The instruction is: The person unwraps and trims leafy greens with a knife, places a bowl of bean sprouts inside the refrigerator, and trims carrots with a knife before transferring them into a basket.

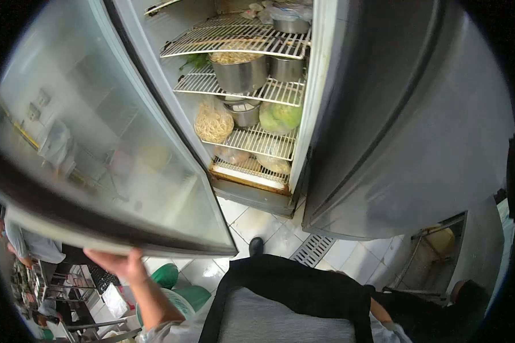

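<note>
- My left hand [117,266] is up against the outer edge of the glass door [103,143], thumb standing apart from the fingers; whether they clamp that edge I cannot tell
- My right hand is out of view, so I cannot tell its grip; only part of my right arm [379,311] shows beside my black apron [300,277]
- The glass door stands open to the left of the fridge [252,195], whose wire shelves face me
- On one shelf I see a big metal pot [240,76] filled with pale strands, and a smaller pot [286,69] just beside it
- Below are a bag of pale strands [214,121], another pot [245,115] and a bag of green leaves [280,117]
- A grey metal door [423,143] stands to the right of the fridge
- My dark shoe [256,246] is on the tiles, near a floor drain [313,250]
</note>
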`<act>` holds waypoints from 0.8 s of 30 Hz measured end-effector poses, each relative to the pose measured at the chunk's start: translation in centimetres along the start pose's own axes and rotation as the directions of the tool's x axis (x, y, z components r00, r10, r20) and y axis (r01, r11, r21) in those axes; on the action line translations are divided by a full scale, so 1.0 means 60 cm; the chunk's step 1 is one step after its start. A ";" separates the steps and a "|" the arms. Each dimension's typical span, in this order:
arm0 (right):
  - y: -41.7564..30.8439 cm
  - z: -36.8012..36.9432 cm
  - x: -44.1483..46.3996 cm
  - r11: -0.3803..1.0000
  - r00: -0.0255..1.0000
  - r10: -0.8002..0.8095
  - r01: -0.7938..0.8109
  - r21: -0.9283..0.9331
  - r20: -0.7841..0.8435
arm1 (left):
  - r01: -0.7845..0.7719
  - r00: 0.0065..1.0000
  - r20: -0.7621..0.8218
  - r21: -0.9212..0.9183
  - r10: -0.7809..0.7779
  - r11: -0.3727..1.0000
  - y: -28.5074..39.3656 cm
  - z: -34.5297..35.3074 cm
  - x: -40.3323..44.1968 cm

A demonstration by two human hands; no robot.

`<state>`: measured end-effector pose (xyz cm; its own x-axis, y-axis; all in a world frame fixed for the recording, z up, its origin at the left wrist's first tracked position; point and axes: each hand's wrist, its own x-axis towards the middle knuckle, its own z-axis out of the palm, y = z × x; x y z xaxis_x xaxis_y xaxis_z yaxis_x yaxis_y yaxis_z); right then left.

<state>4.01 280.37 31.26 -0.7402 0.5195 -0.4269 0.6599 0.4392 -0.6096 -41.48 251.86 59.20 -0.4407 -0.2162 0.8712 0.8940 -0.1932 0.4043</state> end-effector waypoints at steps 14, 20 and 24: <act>0.286 0.422 -0.259 0.542 0.449 0.803 -0.276 0.794 -0.392 | -0.474 0.854 0.196 -0.089 0.482 0.876 0.203 0.444 -0.010; 0.121 0.655 -0.382 -0.015 0.033 0.999 -0.024 1.000 0.016 | -0.626 0.769 0.025 -0.167 0.638 0.761 0.245 0.544 -0.013; -0.091 0.769 -0.402 -0.332 -0.027 0.935 0.289 0.898 0.354 | -0.676 0.728 -0.184 -0.028 0.661 0.737 0.299 0.553 0.008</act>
<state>12.30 231.61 14.09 0.5914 0.1367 -0.7947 -0.5491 -0.6535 -0.5210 -22.95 280.03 76.13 0.2550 -0.4612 0.8499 0.9541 -0.0227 -0.2986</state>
